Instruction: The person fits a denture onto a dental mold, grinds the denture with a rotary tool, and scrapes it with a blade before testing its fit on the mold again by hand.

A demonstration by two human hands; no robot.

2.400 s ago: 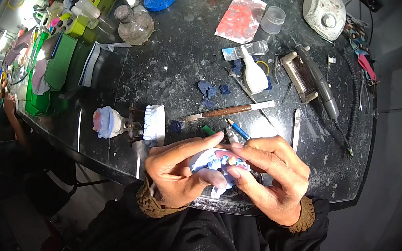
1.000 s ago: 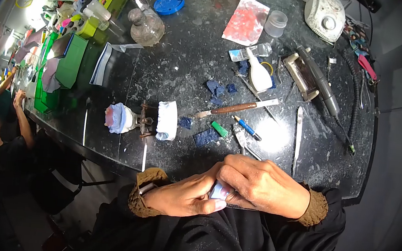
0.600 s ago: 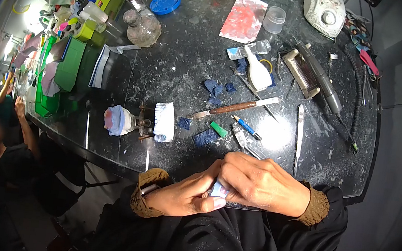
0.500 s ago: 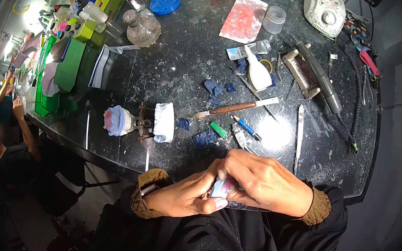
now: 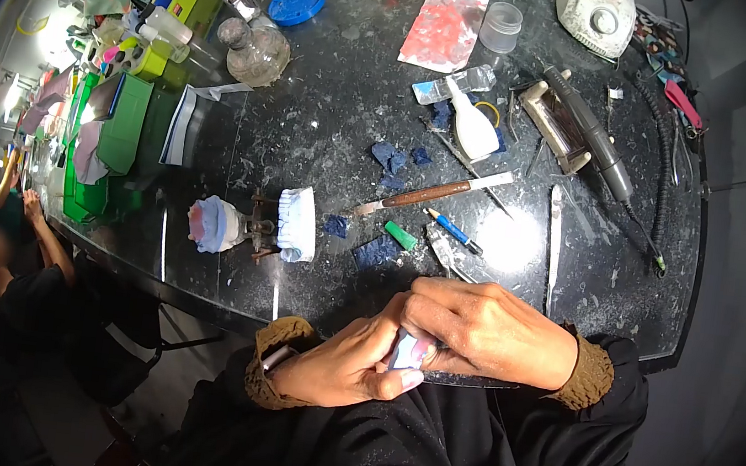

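Held piece: a small pale-blue and pink moulded dental piece (image 5: 406, 353), at the front edge of the black speckled worktop (image 5: 330, 122), between the two hands; most of it is hidden.
Left hand (image 5: 342, 360): grasping the piece, thumb along its near side; the other fingers are partly covered.
Right hand (image 5: 495, 333): bent over the piece's right side, fingers curled, against the left hand; its fingertips are hidden, so whether it grips cannot be told.
Hinged stand: a brownish metal articulator (image 5: 259, 230) lying left of the hands; a white-and-blue toothed cast (image 5: 298, 224) on its right side, a blue-and-pink cast (image 5: 216, 224) on its left.
Just beyond the hands: a short green stub (image 5: 400, 235), touching or close to a dark-blue square sheet (image 5: 377, 253); a blue pencil (image 5: 455, 231) to their right.
Farther off: a brown wooden-handled metal spatula (image 5: 433, 194), lying slantwise; a white squeeze bottle (image 5: 474, 130) beyond it.
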